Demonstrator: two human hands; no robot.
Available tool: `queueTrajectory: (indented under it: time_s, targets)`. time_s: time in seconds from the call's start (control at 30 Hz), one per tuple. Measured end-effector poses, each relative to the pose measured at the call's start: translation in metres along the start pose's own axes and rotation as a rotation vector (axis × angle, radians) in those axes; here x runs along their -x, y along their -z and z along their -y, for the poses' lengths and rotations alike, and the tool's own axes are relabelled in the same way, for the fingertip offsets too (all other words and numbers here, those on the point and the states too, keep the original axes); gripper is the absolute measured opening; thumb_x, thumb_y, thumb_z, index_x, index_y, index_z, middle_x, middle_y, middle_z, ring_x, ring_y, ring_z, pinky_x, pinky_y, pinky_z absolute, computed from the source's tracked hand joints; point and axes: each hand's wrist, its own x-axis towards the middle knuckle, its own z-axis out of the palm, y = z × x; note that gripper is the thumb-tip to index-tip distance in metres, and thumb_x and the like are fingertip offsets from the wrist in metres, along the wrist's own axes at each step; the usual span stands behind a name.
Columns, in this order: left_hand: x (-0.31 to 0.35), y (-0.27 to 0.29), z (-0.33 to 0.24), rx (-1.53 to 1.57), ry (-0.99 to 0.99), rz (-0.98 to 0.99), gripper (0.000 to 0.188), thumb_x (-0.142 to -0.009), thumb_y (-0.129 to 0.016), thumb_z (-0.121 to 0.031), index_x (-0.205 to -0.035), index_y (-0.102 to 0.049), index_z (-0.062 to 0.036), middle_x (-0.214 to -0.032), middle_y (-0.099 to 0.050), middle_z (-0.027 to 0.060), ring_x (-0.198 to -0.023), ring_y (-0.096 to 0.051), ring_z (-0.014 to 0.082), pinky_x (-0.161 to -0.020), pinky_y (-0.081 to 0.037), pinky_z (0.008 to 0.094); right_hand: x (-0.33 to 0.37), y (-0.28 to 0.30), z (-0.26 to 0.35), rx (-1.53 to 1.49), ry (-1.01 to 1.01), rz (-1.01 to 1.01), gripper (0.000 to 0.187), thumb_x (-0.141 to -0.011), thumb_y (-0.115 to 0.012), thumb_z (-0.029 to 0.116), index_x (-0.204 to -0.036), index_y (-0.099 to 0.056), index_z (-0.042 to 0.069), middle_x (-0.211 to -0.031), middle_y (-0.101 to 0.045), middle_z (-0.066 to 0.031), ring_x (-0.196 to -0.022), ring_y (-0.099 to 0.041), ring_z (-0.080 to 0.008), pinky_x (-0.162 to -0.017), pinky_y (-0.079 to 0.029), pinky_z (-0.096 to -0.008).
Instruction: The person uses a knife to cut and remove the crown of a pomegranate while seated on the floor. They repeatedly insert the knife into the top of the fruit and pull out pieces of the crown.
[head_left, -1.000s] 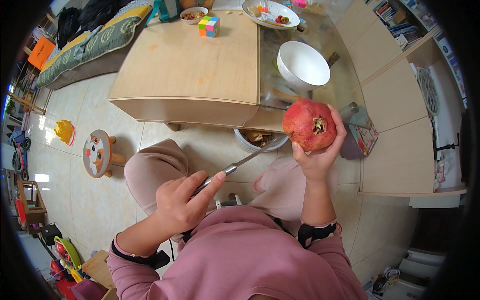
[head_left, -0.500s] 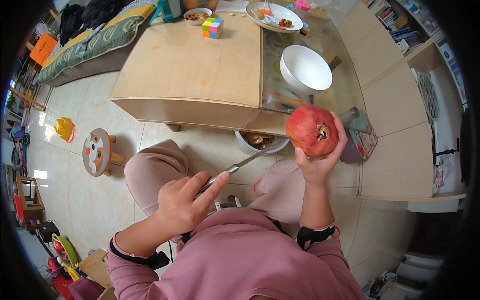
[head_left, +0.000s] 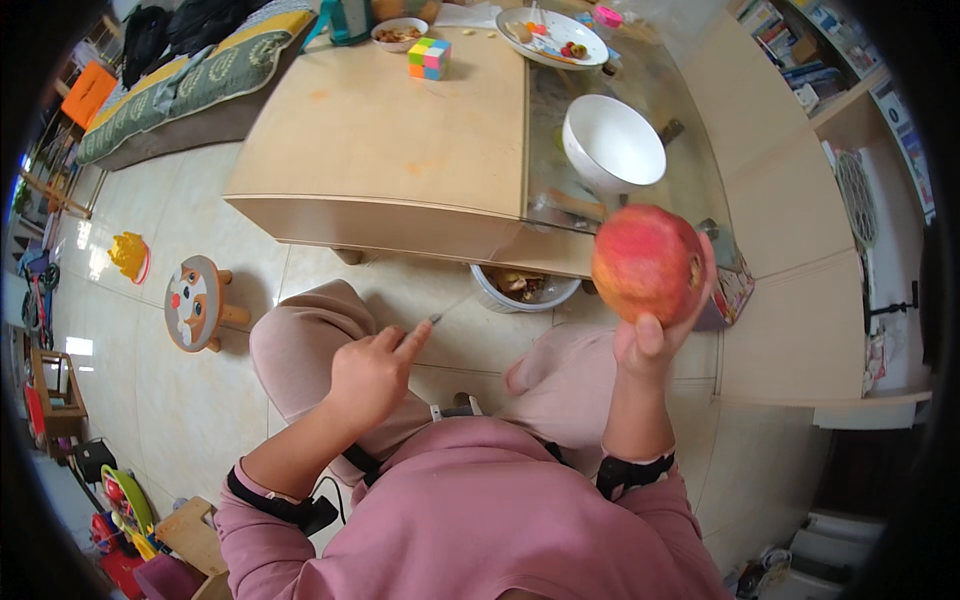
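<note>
A large red pomegranate [head_left: 645, 262] rests in my right hand [head_left: 650, 345], which grips it from below and the right side. The thumb presses on its near side, and its crown end faces right. My left hand [head_left: 372, 378] is closed round a knife [head_left: 436, 319], in front of my left thigh. Most of the knife is hidden behind my fingers; a short piece shows past the index fingertip. Hand and knife are well apart from the fruit. Beyond the pomegranate, a white bowl [head_left: 612, 140] stands on the glass part of the table.
The wooden tabletop [head_left: 370, 130] bears a colourful puzzle cube [head_left: 429, 59], a small bowl of snacks [head_left: 398, 35] and a white plate [head_left: 540, 48] with fruit. Below the table edge sits a waste bin [head_left: 492, 295] with scraps. A small stool [head_left: 205, 300] stands left; cabinets [head_left: 795, 330] line the right.
My right hand has turned the pomegranate, so its crown moved from facing me to the right side. The left hand has drawn back slightly, and the knife blade has swung mostly out of sight.
</note>
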Motion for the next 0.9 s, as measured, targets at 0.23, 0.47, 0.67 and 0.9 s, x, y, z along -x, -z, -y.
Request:
queueTrajectory:
  time_s: [0.23,0.47,0.67,0.9]
  targets:
    - [0.002,0.023,-0.005,0.128,-0.297,-0.625,0.059,-0.066,-0.068,-0.002,-0.124,-0.073,-0.0096,-0.094,-0.067,0.0064,-0.059,-0.057,0.0158,-0.048,-0.045,0.0294,-0.005,-0.009,-0.007,-0.177,-0.193,-0.031,0.101,-0.072,-0.088,0.027,-0.153,-0.031,0.005,-0.143,-0.046,-0.013,-0.134,-0.049,-0.0258,-0.116,-0.042,-0.0434]
    - [-0.006,0.032,-0.01,0.116,-0.372,-0.655,0.063,-0.059,-0.065,-0.006,-0.121,-0.074,-0.0069,-0.092,-0.066,0.0074,-0.056,-0.053,0.0141,-0.046,-0.042,0.0272,-0.001,-0.008,-0.014,-0.191,-0.209,-0.011,0.099,-0.073,-0.088,0.02,-0.153,-0.031,0.005,-0.144,-0.046,-0.013,-0.134,-0.048,-0.0257,-0.116,-0.041,-0.0431]
    - [-0.007,0.03,-0.01,0.116,-0.374,-0.634,0.063,-0.058,-0.064,-0.007,-0.121,-0.074,-0.0072,-0.092,-0.066,0.0077,-0.056,-0.053,0.0138,-0.046,-0.042,0.0274,-0.001,-0.006,-0.014,-0.195,-0.21,-0.001,0.098,-0.073,-0.087,0.019,-0.153,-0.031,0.005,-0.144,-0.046,-0.0134,-0.134,-0.048,-0.0256,-0.116,-0.041,-0.0427]
    - [-0.009,0.032,-0.011,0.107,-0.369,-0.618,0.066,-0.057,-0.063,-0.008,-0.122,-0.074,-0.0079,-0.094,-0.065,0.0079,-0.055,-0.052,0.0135,-0.046,-0.042,0.0275,0.001,-0.005,-0.016,-0.134,-0.175,-0.006,0.099,-0.073,-0.088,0.022,-0.152,-0.031,0.005,-0.143,-0.047,-0.014,-0.134,-0.049,-0.0264,-0.116,-0.042,-0.0429]
